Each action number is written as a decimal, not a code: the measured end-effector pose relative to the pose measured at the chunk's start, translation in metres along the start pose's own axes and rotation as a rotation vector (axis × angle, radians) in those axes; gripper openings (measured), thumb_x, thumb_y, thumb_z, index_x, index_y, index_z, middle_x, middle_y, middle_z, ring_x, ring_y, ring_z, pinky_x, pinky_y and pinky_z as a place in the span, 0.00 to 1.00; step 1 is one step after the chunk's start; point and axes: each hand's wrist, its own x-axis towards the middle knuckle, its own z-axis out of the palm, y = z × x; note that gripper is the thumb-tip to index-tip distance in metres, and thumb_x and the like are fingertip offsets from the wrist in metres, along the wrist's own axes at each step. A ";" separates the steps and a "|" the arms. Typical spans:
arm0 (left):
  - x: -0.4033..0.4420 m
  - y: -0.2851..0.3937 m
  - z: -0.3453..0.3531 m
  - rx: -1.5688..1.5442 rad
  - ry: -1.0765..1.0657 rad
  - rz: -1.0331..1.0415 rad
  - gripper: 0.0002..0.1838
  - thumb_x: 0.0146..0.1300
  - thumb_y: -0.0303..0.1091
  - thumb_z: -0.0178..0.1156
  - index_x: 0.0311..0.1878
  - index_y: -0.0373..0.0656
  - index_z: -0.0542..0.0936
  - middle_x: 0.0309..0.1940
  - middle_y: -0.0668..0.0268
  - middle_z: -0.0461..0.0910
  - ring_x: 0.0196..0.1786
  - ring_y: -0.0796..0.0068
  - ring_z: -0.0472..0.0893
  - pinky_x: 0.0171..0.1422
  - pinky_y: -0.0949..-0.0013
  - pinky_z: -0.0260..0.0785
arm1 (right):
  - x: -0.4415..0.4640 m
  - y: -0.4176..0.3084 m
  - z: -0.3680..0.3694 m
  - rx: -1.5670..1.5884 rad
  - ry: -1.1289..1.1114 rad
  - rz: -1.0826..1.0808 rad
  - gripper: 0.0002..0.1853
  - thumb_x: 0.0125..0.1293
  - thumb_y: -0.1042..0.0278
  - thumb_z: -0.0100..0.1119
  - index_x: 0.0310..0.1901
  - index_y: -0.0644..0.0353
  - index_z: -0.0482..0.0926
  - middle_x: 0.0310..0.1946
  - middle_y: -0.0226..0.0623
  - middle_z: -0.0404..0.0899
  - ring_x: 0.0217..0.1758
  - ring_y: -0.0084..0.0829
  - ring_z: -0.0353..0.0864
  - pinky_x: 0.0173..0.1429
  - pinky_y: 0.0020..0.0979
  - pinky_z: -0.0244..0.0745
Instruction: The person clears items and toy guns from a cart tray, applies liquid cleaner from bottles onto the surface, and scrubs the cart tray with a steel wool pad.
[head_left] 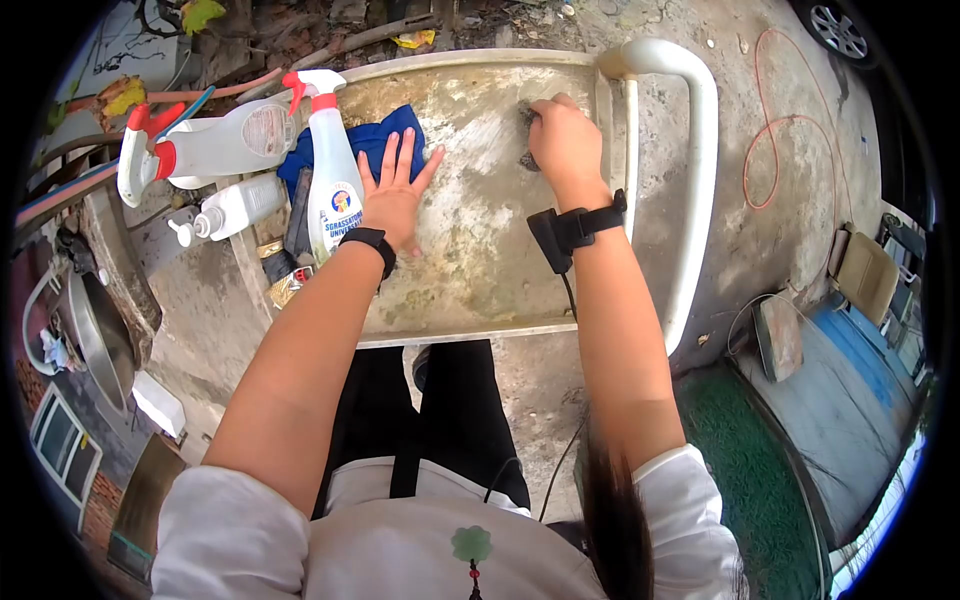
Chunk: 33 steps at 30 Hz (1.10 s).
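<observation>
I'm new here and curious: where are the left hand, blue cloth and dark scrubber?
Left hand [393, 202]: head view, back of the hand.
Blue cloth [373, 137]: head view, uncovered upper part.
Dark scrubber [529, 161]: head view, visible lower edge.

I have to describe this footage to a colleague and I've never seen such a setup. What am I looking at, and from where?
There is no machine here, just a person's two bare hands. The single picture comes from a camera worn on the head, looking forward and down. Below the arms is a stained board with a white pipe handle at its right end. Toward the left are a labelled spray bottle, a second spray bottle, a white pump bottle and a blue cloth. The left hand is spread open, palm down, beside the labelled spray bottle, holding nothing. The right hand grips a dark, rough-looking pad, mostly hidden from view.
</observation>
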 end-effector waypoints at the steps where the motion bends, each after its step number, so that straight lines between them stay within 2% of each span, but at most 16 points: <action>1: -0.002 0.001 0.002 0.000 0.005 0.003 0.87 0.16 0.48 0.87 0.81 0.66 0.36 0.81 0.49 0.27 0.83 0.48 0.31 0.77 0.30 0.28 | 0.000 -0.014 -0.004 0.042 0.107 0.046 0.12 0.60 0.72 0.59 0.45 0.54 0.85 0.40 0.39 0.80 0.44 0.42 0.83 0.46 0.41 0.80; 2: -0.002 0.001 0.003 0.004 0.011 0.007 0.87 0.15 0.48 0.87 0.81 0.66 0.37 0.81 0.48 0.27 0.83 0.48 0.30 0.77 0.30 0.28 | -0.001 -0.028 -0.002 0.085 0.216 0.096 0.12 0.58 0.74 0.59 0.45 0.56 0.84 0.38 0.41 0.79 0.44 0.42 0.83 0.46 0.41 0.80; 3: -0.001 0.000 0.002 0.012 0.024 0.010 0.88 0.13 0.48 0.87 0.81 0.65 0.37 0.81 0.47 0.26 0.83 0.47 0.30 0.77 0.30 0.28 | 0.000 -0.044 0.007 0.118 0.333 -0.016 0.15 0.56 0.74 0.61 0.47 0.59 0.82 0.39 0.43 0.77 0.42 0.43 0.82 0.44 0.40 0.81; 7: 0.001 0.003 -0.003 0.022 0.008 0.002 0.88 0.13 0.47 0.87 0.81 0.66 0.38 0.81 0.47 0.26 0.83 0.46 0.29 0.77 0.29 0.28 | -0.003 -0.078 0.051 -0.082 0.181 -0.355 0.20 0.56 0.73 0.60 0.53 0.53 0.81 0.42 0.39 0.76 0.41 0.42 0.82 0.45 0.39 0.81; 10: 0.000 -0.002 0.005 -0.027 0.042 0.032 0.87 0.13 0.46 0.87 0.81 0.66 0.39 0.81 0.47 0.26 0.83 0.47 0.29 0.77 0.29 0.28 | -0.003 -0.042 0.043 -0.160 0.195 -0.292 0.15 0.55 0.72 0.62 0.46 0.56 0.80 0.40 0.38 0.75 0.43 0.40 0.81 0.42 0.38 0.80; 13: 0.000 -0.003 0.006 -0.032 0.039 0.035 0.87 0.13 0.46 0.87 0.81 0.67 0.39 0.81 0.48 0.26 0.83 0.47 0.30 0.77 0.29 0.28 | -0.016 0.002 0.029 -0.230 0.238 0.168 0.10 0.58 0.73 0.61 0.42 0.57 0.78 0.40 0.40 0.75 0.38 0.43 0.82 0.37 0.41 0.81; 15: 0.000 -0.004 0.004 -0.030 0.034 0.025 0.87 0.14 0.46 0.87 0.81 0.67 0.38 0.81 0.49 0.26 0.83 0.47 0.30 0.77 0.29 0.28 | -0.037 0.011 0.016 -0.121 0.161 0.421 0.10 0.62 0.72 0.59 0.46 0.57 0.77 0.41 0.42 0.74 0.38 0.44 0.83 0.36 0.43 0.81; 17: -0.001 -0.001 0.000 -0.030 0.009 0.013 0.87 0.16 0.47 0.87 0.81 0.67 0.37 0.81 0.50 0.26 0.83 0.49 0.30 0.77 0.29 0.28 | -0.061 -0.010 0.010 -0.038 0.172 0.354 0.12 0.63 0.71 0.59 0.48 0.57 0.78 0.41 0.41 0.74 0.39 0.42 0.83 0.38 0.42 0.81; 19: 0.000 -0.002 0.001 -0.017 0.021 0.016 0.87 0.15 0.47 0.87 0.81 0.67 0.37 0.81 0.51 0.26 0.83 0.49 0.31 0.76 0.28 0.28 | -0.079 -0.044 0.025 0.045 0.161 0.003 0.13 0.62 0.72 0.60 0.50 0.56 0.78 0.41 0.40 0.74 0.40 0.41 0.82 0.40 0.40 0.81; 21: -0.001 -0.002 0.003 -0.016 0.029 0.025 0.87 0.15 0.47 0.87 0.81 0.67 0.37 0.81 0.51 0.26 0.83 0.49 0.31 0.76 0.28 0.28 | -0.089 -0.060 0.045 -0.037 0.053 -0.196 0.14 0.61 0.73 0.60 0.49 0.55 0.78 0.40 0.40 0.74 0.41 0.41 0.80 0.41 0.38 0.80; 22: -0.001 -0.002 0.004 -0.018 0.034 0.024 0.87 0.15 0.46 0.87 0.81 0.68 0.37 0.81 0.51 0.26 0.83 0.49 0.31 0.76 0.28 0.28 | -0.088 -0.051 0.045 -0.036 0.070 -0.211 0.14 0.61 0.73 0.60 0.49 0.56 0.78 0.39 0.40 0.74 0.39 0.42 0.80 0.40 0.39 0.80; 25: 0.000 -0.004 0.005 -0.027 0.038 0.038 0.87 0.15 0.47 0.87 0.81 0.68 0.37 0.81 0.51 0.26 0.83 0.49 0.31 0.76 0.28 0.28 | -0.091 -0.017 0.029 -0.036 0.078 0.145 0.14 0.60 0.73 0.60 0.49 0.57 0.78 0.38 0.40 0.74 0.38 0.42 0.80 0.38 0.40 0.80; 28: 0.000 -0.001 0.003 -0.020 0.020 0.019 0.87 0.16 0.46 0.87 0.81 0.68 0.37 0.81 0.51 0.27 0.83 0.49 0.31 0.77 0.29 0.28 | -0.107 -0.004 0.017 -0.031 0.227 0.332 0.14 0.60 0.73 0.60 0.48 0.57 0.78 0.38 0.40 0.74 0.36 0.42 0.81 0.37 0.40 0.80; 29: 0.000 -0.001 0.001 -0.017 0.009 0.007 0.86 0.17 0.46 0.87 0.81 0.68 0.37 0.81 0.51 0.26 0.83 0.49 0.31 0.77 0.29 0.28 | -0.118 -0.016 0.020 -0.004 0.193 0.342 0.14 0.60 0.73 0.61 0.49 0.57 0.78 0.37 0.40 0.73 0.34 0.41 0.81 0.36 0.39 0.80; 31: -0.001 -0.001 0.001 -0.024 0.017 0.011 0.86 0.17 0.45 0.87 0.81 0.68 0.37 0.81 0.51 0.26 0.83 0.50 0.31 0.76 0.29 0.29 | -0.138 -0.061 0.031 0.068 0.171 0.056 0.12 0.60 0.73 0.61 0.46 0.58 0.78 0.36 0.39 0.72 0.33 0.41 0.81 0.36 0.38 0.80; 33: -0.002 -0.001 0.002 -0.007 0.020 0.016 0.86 0.17 0.45 0.87 0.81 0.69 0.36 0.81 0.51 0.26 0.83 0.50 0.31 0.76 0.29 0.30 | -0.147 -0.066 0.049 0.054 0.097 -0.045 0.10 0.60 0.73 0.61 0.43 0.57 0.77 0.36 0.39 0.73 0.33 0.42 0.81 0.35 0.39 0.79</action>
